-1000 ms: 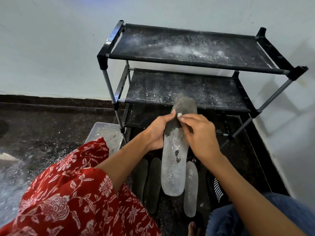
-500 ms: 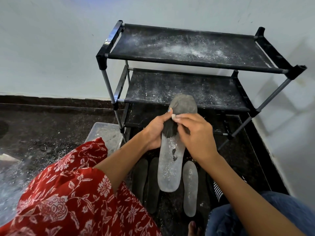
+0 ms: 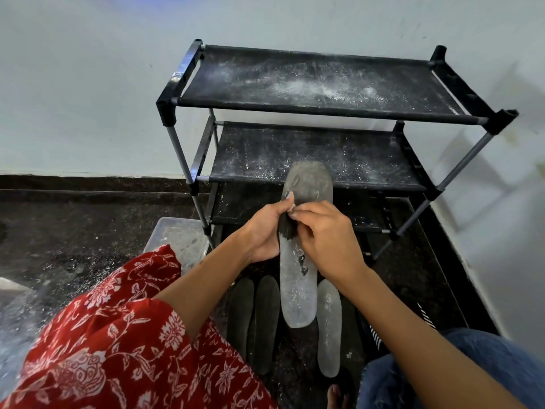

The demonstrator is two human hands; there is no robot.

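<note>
A long grey shoe insole point(image 3: 298, 287), dusted with white powder, hangs upright in the air in front of a black shoe rack point(image 3: 318, 87). My left hand point(image 3: 265, 231) grips its left edge at mid-length, thumb on the front face. My right hand point(image 3: 327, 237) is curled over the middle of the same insole, and its fingertips pinch a dark layer point(image 3: 286, 227) of the insole's surface near my left thumb. The insole's rounded toe end point(image 3: 309, 181) sticks up above both hands.
Two dark insoles point(image 3: 253, 314) and a pale grey one point(image 3: 328, 326) lie on the dark floor below. A clear plastic tub point(image 3: 177, 240) stands left of the rack. White powder covers the rack's shelves and the floor at left. Walls close in behind and to the right.
The held insole has risen a little and its lower end has swung slightly left. My right hand's fingertips have shifted left toward my left thumb, over the dark layer.
</note>
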